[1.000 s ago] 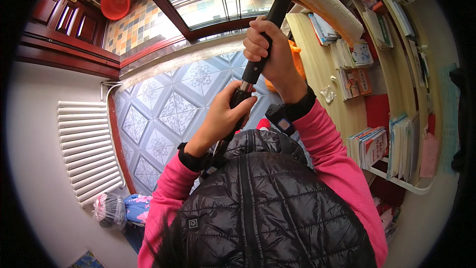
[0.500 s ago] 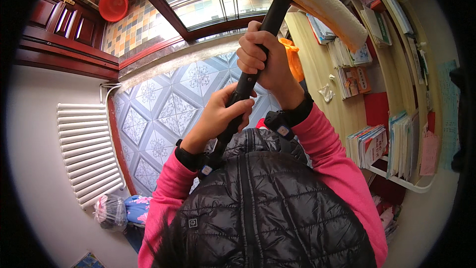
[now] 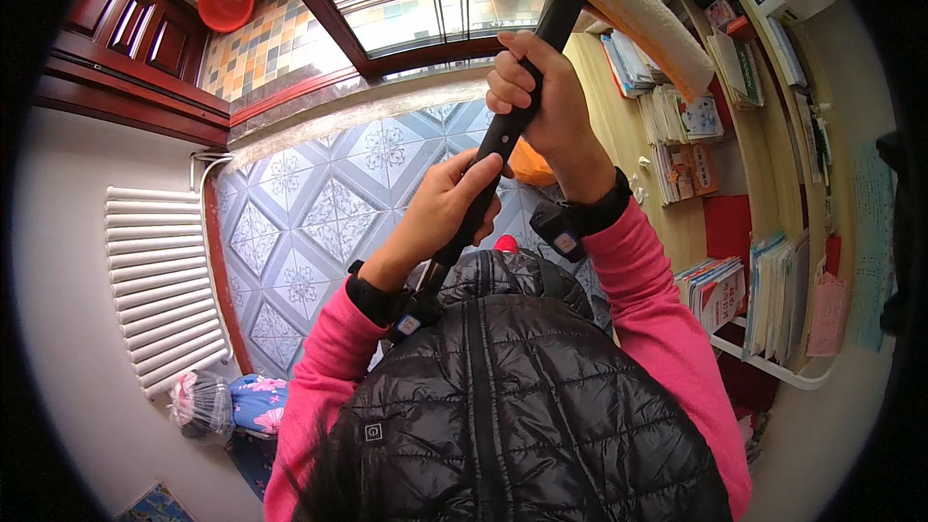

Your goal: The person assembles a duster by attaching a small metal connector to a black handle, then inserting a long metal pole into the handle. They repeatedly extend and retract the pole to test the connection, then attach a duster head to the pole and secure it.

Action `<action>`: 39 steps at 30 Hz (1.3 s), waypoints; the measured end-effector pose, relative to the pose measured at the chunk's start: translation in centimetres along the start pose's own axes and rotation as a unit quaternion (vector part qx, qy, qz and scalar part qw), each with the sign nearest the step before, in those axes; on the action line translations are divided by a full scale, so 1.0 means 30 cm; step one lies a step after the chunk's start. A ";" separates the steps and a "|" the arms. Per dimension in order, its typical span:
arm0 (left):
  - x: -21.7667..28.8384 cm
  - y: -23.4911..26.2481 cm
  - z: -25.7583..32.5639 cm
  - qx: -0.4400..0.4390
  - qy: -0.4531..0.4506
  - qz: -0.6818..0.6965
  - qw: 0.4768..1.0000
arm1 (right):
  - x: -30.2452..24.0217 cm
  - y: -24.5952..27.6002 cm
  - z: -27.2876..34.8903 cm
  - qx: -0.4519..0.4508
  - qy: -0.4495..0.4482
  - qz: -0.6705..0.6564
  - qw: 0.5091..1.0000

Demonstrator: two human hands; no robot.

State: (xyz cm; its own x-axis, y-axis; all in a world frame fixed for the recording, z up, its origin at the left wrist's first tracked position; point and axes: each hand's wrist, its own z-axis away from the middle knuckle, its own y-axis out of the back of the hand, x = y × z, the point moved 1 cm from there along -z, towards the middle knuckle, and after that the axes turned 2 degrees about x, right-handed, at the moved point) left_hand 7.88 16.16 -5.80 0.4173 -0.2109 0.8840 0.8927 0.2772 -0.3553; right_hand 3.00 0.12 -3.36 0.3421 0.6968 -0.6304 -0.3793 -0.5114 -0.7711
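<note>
A mop with a black pole slants up and to the right in front of my chest. Its long, fluffy white pad with an orange underside is raised at the top of the view, close to the shelves. My right hand is wrapped round the pole a little below the pad. Lower down, my left hand grips the same pole, its thumb lying along it. The pole's lower end disappears by my left wrist and black jacket.
Shelves of books and papers line the right side. A glass door with a dark red frame stands ahead. Left are a white radiator and a bagged bundle. An orange bag lies on the tiled floor; a red basin sits beyond.
Both hands and the mop pole have shifted slightly right and up in the view. The pad has moved right along its left part. Both hands keep hold of the pole.
</note>
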 end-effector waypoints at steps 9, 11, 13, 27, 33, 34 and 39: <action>0.022 0.009 -0.024 -0.061 0.009 0.072 0.995 | -0.037 0.001 -0.028 -0.035 0.001 -0.019 0.999; 0.020 0.012 -0.026 -0.071 0.013 0.098 0.993 | -0.044 0.000 -0.036 -0.049 0.004 -0.036 0.998; 0.021 0.012 -0.027 -0.055 0.013 0.094 0.994 | -0.052 -0.007 -0.040 -0.053 0.004 -0.022 0.998; 0.042 -0.022 0.009 -0.026 -0.063 -0.041 0.997 | -0.100 -0.068 -0.002 0.048 0.053 0.023 0.997; 0.045 -0.022 0.010 -0.054 -0.048 -0.005 0.997 | -0.095 -0.082 0.027 0.051 0.061 0.026 0.997; 0.045 -0.019 0.008 -0.064 -0.031 0.031 0.997 | -0.093 -0.083 0.028 0.036 0.063 0.025 0.997; 0.053 0.005 0.003 -0.104 -0.003 0.092 0.990 | -0.083 -0.073 0.015 0.004 0.052 0.013 0.999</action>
State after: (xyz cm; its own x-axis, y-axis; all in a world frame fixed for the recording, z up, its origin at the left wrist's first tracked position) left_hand 8.66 15.94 -4.42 0.5760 -0.1690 0.7997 0.8174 0.1113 -0.5652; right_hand 2.59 -0.28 -0.05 0.4193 0.6270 -0.6566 -0.3960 -0.5245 -0.7537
